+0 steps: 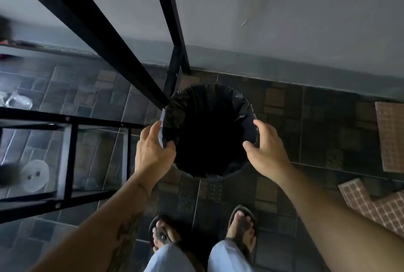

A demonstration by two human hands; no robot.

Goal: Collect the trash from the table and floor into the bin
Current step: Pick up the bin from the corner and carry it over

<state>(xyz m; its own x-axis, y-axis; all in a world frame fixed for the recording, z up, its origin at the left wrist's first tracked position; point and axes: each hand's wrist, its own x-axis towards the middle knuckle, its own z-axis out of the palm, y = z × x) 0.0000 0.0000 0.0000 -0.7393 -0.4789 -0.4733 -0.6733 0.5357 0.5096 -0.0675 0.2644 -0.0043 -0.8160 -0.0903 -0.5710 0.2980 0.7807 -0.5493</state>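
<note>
A round bin [236,101] lined with a black bag stands on the tiled floor, right in front of my feet. My left hand [153,151] grips its left rim, thumb inside and fingers outside on the bag's edge. My right hand [264,149] straddles the right rim the same way, thumb inside and fingers curled over the outside. The inside of the bin is too dark to see. A crumpled clear plastic bag [18,100] and a clear plastic lid [35,175] lie on the floor at the far left, seen through a glass table.
The glass table's black metal frame [91,31] fills the left side, and one leg stands just behind the bin. A grey wall [284,20] runs behind it. Reddish tile sheets [391,136] lie on the floor to the right.
</note>
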